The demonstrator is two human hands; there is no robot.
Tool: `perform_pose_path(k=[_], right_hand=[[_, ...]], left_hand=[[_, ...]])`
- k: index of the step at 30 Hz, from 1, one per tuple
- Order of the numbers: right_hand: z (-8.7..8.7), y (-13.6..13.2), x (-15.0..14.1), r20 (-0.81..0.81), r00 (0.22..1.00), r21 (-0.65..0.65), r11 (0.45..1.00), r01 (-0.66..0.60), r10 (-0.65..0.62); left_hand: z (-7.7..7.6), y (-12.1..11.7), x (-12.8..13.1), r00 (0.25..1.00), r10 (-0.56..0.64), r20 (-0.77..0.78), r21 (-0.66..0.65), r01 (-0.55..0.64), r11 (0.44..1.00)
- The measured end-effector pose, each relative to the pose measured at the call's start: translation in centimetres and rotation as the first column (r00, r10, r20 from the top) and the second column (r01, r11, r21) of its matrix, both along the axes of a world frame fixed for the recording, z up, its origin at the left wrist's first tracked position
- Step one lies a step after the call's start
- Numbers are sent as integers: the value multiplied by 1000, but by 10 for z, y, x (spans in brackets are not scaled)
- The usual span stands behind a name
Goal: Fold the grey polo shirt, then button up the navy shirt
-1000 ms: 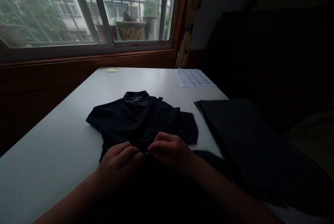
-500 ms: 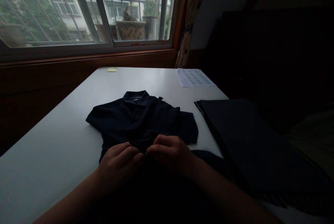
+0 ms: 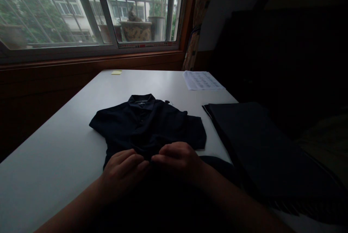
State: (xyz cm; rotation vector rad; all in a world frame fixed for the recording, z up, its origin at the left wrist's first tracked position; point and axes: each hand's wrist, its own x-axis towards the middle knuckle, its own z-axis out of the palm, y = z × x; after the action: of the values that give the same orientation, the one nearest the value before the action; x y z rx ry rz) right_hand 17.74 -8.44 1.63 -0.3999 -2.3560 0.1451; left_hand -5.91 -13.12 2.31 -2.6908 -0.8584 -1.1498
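Observation:
A dark navy polo shirt [image 3: 160,124] lies spread on the white table, its collar toward the window and its short sleeves out to both sides. Over its lower front my left hand [image 3: 123,167] is closed, fingers bent and pinching the dark cloth. Close beside it, my right hand [image 3: 178,158] is closed in the same way, thumb and fingers together on the fabric. The two sets of fingertips nearly meet. Below the hands everything is too dark to make out where the shirt ends.
The white table [image 3: 67,124] reaches back to a barred window. A dark folded cloth with a fringed edge [image 3: 258,146] covers its right side. Printed sheets [image 3: 203,80] lie at the back right, a yellow note [image 3: 116,72] at the back left. A small round object [image 3: 168,102] touches the shirt's shoulder.
Both hands stay on the shirt in nearly the same place; the right fingers have shifted very slightly left. The shirt and the other things have not visibly moved.

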Motion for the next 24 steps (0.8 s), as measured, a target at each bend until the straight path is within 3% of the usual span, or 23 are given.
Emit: perform_pose_path(k=[7, 13, 24], right_hand=[[8, -3, 1, 56, 998, 149, 989, 26, -34], [18, -8, -2, 21, 998, 69, 996, 61, -63], [14, -9, -1, 25, 999, 129, 991, 38, -42]], left_hand=[[-2, 0, -2, 1000, -8, -13, 17, 8, 1000], [1, -2, 0, 1000, -14, 12, 41, 13, 999], [4, -4, 2, 998, -30, 56, 46, 28, 999]])
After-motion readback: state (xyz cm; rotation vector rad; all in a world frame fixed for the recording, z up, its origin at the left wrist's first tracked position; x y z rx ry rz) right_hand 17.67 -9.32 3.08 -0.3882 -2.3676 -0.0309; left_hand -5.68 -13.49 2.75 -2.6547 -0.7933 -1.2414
